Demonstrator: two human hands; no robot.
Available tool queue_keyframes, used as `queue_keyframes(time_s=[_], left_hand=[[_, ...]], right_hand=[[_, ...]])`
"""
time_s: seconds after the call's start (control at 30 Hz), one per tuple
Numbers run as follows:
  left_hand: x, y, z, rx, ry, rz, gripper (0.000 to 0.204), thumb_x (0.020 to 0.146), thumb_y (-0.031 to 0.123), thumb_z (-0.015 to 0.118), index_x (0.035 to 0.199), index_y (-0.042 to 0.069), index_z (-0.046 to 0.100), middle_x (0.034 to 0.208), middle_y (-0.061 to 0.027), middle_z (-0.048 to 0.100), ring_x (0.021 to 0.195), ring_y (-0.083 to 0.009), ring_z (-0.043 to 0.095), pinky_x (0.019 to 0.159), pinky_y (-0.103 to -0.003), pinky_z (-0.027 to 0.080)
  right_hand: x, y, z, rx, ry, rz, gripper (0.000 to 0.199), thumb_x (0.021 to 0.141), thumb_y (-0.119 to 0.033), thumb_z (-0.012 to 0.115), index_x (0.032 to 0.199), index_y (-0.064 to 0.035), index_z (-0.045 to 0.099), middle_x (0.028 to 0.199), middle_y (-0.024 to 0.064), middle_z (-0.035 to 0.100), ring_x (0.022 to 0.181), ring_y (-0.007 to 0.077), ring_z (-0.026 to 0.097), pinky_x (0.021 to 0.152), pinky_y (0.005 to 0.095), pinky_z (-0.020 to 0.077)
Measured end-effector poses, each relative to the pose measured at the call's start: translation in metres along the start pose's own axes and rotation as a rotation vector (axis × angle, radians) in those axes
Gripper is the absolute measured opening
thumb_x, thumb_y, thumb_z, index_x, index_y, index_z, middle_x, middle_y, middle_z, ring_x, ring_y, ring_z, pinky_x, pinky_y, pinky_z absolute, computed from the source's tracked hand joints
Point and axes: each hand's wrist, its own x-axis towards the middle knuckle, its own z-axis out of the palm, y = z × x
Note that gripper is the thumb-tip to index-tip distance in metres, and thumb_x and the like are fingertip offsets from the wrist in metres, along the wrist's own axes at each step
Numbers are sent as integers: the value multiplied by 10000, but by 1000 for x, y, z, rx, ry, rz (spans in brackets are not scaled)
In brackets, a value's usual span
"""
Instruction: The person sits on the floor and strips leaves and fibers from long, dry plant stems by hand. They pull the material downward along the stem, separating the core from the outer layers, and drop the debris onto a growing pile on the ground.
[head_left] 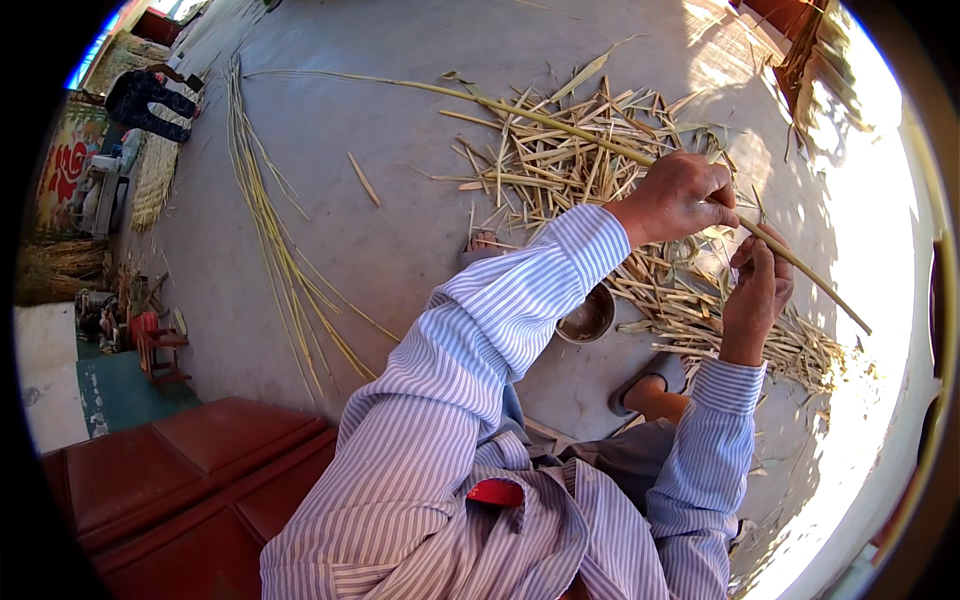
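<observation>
A long, thin, yellow-green reed stalk [625, 152] crosses in front of me, its thin end far to the left and its thicker end beyond my hands at the right. My left hand [680, 197] is closed around it, thumb and fingers pressed together. A little nearer to the thick end, my right hand [757, 295] is closed, its fingertips pinching at the stalk's underside. Below both hands, a broad pile of dry stripped husks and cut pieces [575, 160] covers the floor. A round metal bowl [588, 315] is partly hidden under my left sleeve.
More long stalks [275, 235] lie spread on the floor at my left, with one loose husk [364, 180] nearby. A dark red panelled piece of furniture [190, 450] fills the near left. Farther left are a small red stool [160, 350] and dark clothing [150, 105].
</observation>
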Motion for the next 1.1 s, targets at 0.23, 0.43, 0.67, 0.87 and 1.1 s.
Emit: queue_keyframes(time_s=[0.23, 0.43, 0.67, 0.87, 1.1], left_hand=[[1, -1, -3, -186, -146, -216, 163, 772, 114, 789, 793, 21, 658, 731, -25, 635, 686, -88, 618, 603, -241, 499], [7, 15, -8, -282, -236, -396, 167, 808, 122, 772, 835, 31, 635, 745, -8, 632, 675, -56, 578, 593, -216, 476], [5, 20, -7, -254, -264, -433, 159, 812, 91, 766, 842, 32, 621, 764, 5, 617, 692, -56, 577, 612, -208, 487], [13, 36, -3, -268, -285, -471, 145, 830, 117, 755, 842, 21, 648, 736, 15, 612, 683, -50, 546, 594, -191, 440], [18, 27, -14, -28, -208, -279, 219, 842, 226, 749, 853, 23, 669, 749, -9, 638, 688, -78, 560, 618, -240, 452]], right_hand=[[2, 5, 3, -18, -30, -112, 146, 922, -20, 525, 1062, 7, 556, 804, 60, 595, 665, 109, 544, 609, 233, 457], [-3, -7, 10, 3, 1, -74, 111, 917, -9, 509, 1019, -3, 553, 792, 50, 585, 687, 101, 534, 636, 236, 452], [-7, -7, 12, 1, 52, -84, 122, 883, -1, 512, 1001, -8, 544, 778, 44, 570, 672, 92, 509, 612, 227, 427], [2, 7, -2, -73, 102, -112, 139, 858, 27, 519, 985, -18, 553, 835, 26, 579, 683, 65, 511, 589, 226, 429], [2, -24, -13, 72, 13, -56, 190, 941, -78, 518, 1100, 19, 553, 835, 53, 617, 644, 77, 527, 566, 216, 444]])
